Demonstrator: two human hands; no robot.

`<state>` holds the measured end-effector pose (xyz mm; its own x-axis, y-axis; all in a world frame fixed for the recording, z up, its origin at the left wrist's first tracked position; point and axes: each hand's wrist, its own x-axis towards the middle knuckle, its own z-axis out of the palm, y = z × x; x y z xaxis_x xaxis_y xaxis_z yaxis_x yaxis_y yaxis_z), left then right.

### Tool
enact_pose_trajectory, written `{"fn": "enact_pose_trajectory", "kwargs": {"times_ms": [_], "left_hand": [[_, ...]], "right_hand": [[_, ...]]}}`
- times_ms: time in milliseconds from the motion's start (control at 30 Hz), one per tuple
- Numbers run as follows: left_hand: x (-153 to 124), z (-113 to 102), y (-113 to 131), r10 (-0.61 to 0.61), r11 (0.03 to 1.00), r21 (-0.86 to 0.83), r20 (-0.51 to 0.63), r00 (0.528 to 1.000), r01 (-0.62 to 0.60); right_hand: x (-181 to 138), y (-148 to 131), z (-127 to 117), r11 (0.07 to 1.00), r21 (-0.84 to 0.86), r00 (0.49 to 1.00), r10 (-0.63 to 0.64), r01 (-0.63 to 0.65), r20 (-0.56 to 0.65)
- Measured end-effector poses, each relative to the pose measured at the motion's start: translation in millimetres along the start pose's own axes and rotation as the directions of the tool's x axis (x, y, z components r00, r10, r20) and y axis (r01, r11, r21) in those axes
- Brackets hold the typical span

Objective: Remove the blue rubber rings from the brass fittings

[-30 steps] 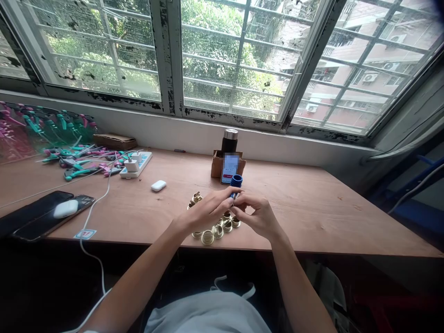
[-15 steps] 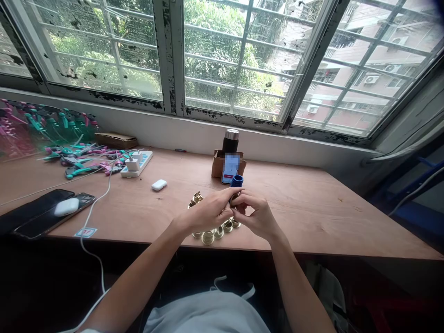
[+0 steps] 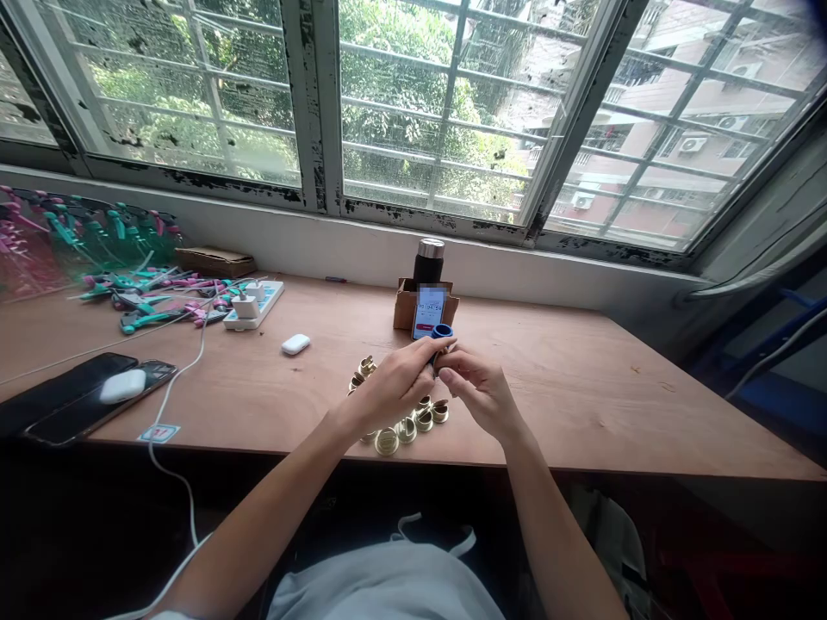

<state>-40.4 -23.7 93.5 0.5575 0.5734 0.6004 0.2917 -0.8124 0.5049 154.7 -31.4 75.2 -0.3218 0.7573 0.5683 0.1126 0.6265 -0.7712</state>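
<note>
Blue cap (image 3: 442, 331) is pinched between the left hand (image 3: 393, 385) and right hand (image 3: 481, 394), their fingertips meeting at its dark lower end above the table (image 3: 568, 387). Brass fittings (image 3: 406, 429) lie in a loose cluster on the table, directly under and just in front of the hands. Just behind the cap, a phone (image 3: 430, 312) leans upright in a cardboard box (image 3: 404, 310), with a steel-topped flask (image 3: 430, 261) standing behind it.

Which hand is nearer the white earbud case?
Left hand: nearer, to the right of the white earbud case. Right hand: farther right, past the left hand.
</note>
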Motion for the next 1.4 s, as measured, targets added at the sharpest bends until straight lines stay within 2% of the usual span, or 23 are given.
{"fn": "enact_pose_trajectory", "kwargs": {"times_ms": [300, 533, 700, 800, 933, 1200, 1400], "left_hand": [[-2, 10, -4, 0.011, 0.993, 0.119, 0.022, 1.0, -0.013], [-2, 14, -6, 0.024, 0.99, 0.141, -0.02, 0.999, -0.021], [-2, -1, 0, 0.012, 1.0, 0.001, 0.015, 1.0, -0.012], [-4, -10, 4, -0.055, 0.996, -0.062, 0.053, 0.997, 0.058], [-3, -16, 6, -0.141, 0.987, -0.064, 0.094, 0.986, 0.147], [-2, -18, 11, -0.105, 0.979, -0.159, 0.161, 0.981, 0.131], [-3, -16, 7, -0.052, 0.998, -0.026, 0.155, 0.987, 0.057]], "right_hand": [[2, 1, 3, 0.997, -0.001, 0.996, 0.072, -0.073, -0.059], [3, 3, 5, 0.988, 0.094, 0.987, 0.133, -0.124, -0.095], [1, 2, 2, 0.995, 0.059, 0.995, 0.086, -0.082, -0.058], [0, -1, 2, 0.999, -0.013, 0.998, 0.03, -0.03, -0.06], [-1, -6, 5, 0.997, -0.076, 0.999, -0.036, 0.032, -0.039], [-1, -10, 7, 0.996, -0.066, 0.998, -0.057, 0.057, -0.011], [-1, -11, 6, 0.981, -0.163, 0.994, -0.106, 0.104, -0.005]]}}
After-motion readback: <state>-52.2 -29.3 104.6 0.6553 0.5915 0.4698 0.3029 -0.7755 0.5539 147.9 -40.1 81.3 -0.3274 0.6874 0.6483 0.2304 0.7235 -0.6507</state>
